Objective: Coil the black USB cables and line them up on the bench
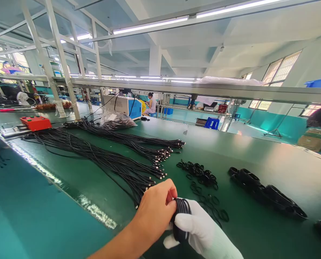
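Observation:
A coil of black cable [182, 208] is held above the front of the green table. My right hand [203, 226], in a white glove, wraps around it with the thumb across its front. My bare left hand [156, 203] is closed at the coil's upper left side, fingers curled and thumb against the loops; the fingertips are partly hidden. Just left of my hands lie long bundles of straight black USB cables [103, 158], their metal plugs pointing toward me. Beyond the coil is a scattered pile of small black loops [199, 173], and several wound cable coils [268, 194] lie in a row to the right.
A red box with buttons [36, 122] stands at the table's left edge. Further back are a plastic bag [117, 119] and a blue-and-white machine [125, 106]. A metal shelf beam [160, 85] crosses above the table. Another person [151, 104] sits in the background.

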`<action>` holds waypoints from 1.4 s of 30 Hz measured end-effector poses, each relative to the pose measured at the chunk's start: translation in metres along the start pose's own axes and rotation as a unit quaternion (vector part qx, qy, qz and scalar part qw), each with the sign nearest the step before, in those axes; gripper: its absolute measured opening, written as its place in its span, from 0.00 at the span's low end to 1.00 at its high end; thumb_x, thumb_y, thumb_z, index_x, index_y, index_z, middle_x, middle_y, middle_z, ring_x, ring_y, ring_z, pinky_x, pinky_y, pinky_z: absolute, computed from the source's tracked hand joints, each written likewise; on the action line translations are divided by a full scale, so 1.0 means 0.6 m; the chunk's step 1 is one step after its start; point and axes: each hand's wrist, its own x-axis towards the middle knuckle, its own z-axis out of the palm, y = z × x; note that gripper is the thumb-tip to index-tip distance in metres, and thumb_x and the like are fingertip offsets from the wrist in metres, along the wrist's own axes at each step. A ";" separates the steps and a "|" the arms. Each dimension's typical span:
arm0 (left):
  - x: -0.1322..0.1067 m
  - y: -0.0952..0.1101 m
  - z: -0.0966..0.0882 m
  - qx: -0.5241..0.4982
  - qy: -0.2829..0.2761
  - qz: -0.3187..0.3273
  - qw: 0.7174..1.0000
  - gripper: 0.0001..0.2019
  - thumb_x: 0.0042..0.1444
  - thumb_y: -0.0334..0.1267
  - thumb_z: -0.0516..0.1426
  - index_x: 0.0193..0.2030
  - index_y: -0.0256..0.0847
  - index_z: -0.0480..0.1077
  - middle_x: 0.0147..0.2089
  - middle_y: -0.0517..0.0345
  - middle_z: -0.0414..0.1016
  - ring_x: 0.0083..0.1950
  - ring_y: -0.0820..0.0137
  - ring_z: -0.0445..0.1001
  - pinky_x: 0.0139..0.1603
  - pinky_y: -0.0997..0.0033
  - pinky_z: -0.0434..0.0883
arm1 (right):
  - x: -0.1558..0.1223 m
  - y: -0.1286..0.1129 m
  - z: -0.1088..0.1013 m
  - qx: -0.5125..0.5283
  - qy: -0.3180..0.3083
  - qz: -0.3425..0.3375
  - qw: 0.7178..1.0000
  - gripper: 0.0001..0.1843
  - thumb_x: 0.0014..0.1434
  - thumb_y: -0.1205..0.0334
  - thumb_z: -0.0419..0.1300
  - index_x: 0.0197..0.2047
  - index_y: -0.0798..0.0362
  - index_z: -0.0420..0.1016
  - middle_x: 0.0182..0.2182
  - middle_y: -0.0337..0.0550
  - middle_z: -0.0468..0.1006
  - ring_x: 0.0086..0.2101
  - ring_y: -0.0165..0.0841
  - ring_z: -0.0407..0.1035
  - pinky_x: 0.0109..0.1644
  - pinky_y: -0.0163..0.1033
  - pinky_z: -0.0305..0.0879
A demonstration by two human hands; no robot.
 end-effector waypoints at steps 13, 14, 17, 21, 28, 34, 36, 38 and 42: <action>0.006 -0.011 0.009 0.021 -0.020 -0.015 0.999 0.08 0.43 0.27 0.52 0.29 0.43 0.64 0.25 0.66 0.67 0.27 0.73 0.64 0.27 0.75 0.58 | 0.004 0.020 -0.003 0.018 0.002 0.008 1.000 0.22 0.47 0.55 0.67 0.43 0.62 0.76 0.33 0.50 0.75 0.33 0.35 0.71 0.33 0.40 0.73; 0.006 -0.011 0.009 0.030 -0.017 -0.005 0.999 0.07 0.43 0.27 0.53 0.28 0.43 0.65 0.26 0.66 0.68 0.28 0.72 0.64 0.27 0.75 0.58 | 0.004 0.020 -0.002 0.015 0.004 0.008 1.000 0.23 0.47 0.55 0.67 0.43 0.62 0.76 0.33 0.51 0.75 0.33 0.35 0.71 0.33 0.40 0.73; 0.004 -0.016 0.011 -0.009 -0.021 0.007 1.000 0.05 0.43 0.27 0.53 0.26 0.42 0.65 0.27 0.65 0.68 0.29 0.73 0.65 0.28 0.76 0.60 | 0.004 0.019 -0.003 0.012 0.004 0.025 1.000 0.23 0.46 0.55 0.68 0.42 0.63 0.76 0.32 0.52 0.75 0.34 0.36 0.71 0.34 0.40 0.73; 0.002 -0.032 0.013 -0.032 -0.010 -0.003 0.999 0.06 0.43 0.27 0.52 0.27 0.42 0.66 0.26 0.65 0.68 0.28 0.72 0.65 0.28 0.76 0.62 | 0.008 0.018 -0.004 0.016 0.015 0.039 0.999 0.21 0.45 0.58 0.69 0.40 0.63 0.76 0.33 0.50 0.75 0.36 0.36 0.71 0.35 0.40 0.73; 0.003 -0.050 0.011 -0.003 -0.011 0.135 0.991 0.19 0.47 0.21 0.49 0.36 0.44 0.75 0.35 0.60 0.69 0.33 0.74 0.69 0.33 0.76 0.66 | 0.014 0.033 0.000 -0.029 0.055 0.065 0.996 0.15 0.45 0.60 0.64 0.33 0.64 0.75 0.23 0.47 0.75 0.21 0.32 0.71 0.26 0.37 0.72; 0.008 -0.087 0.039 0.002 0.075 0.230 0.970 0.18 0.53 0.24 0.47 0.35 0.40 0.78 0.29 0.58 0.65 0.29 0.74 0.69 0.29 0.77 0.65 | 0.016 0.034 0.009 -0.005 0.032 0.067 0.997 0.18 0.42 0.62 0.67 0.37 0.61 0.74 0.24 0.43 0.74 0.26 0.32 0.71 0.24 0.33 0.72; 0.012 -0.088 0.042 0.005 0.075 0.231 0.970 0.18 0.53 0.25 0.47 0.35 0.41 0.77 0.29 0.58 0.65 0.29 0.73 0.69 0.28 0.77 0.65 | 0.016 0.032 0.006 0.026 0.010 0.078 0.997 0.20 0.41 0.62 0.69 0.39 0.60 0.74 0.28 0.44 0.74 0.29 0.33 0.72 0.25 0.33 0.73; 0.015 -0.082 0.035 0.001 0.046 0.216 0.975 0.18 0.52 0.24 0.48 0.37 0.42 0.77 0.31 0.58 0.67 0.30 0.73 0.69 0.31 0.76 0.66 | 0.015 0.031 -0.001 0.064 0.004 0.083 0.994 0.20 0.44 0.60 0.69 0.40 0.60 0.74 0.32 0.46 0.74 0.32 0.34 0.72 0.27 0.35 0.74; 0.002 -0.068 0.007 -0.006 0.016 0.159 0.987 0.15 0.49 0.25 0.52 0.41 0.44 0.72 0.39 0.59 0.70 0.37 0.70 0.69 0.39 0.73 0.68 | 0.012 0.034 -0.015 0.143 0.017 0.069 0.987 0.21 0.48 0.57 0.67 0.44 0.58 0.73 0.37 0.48 0.75 0.39 0.38 0.73 0.35 0.41 0.75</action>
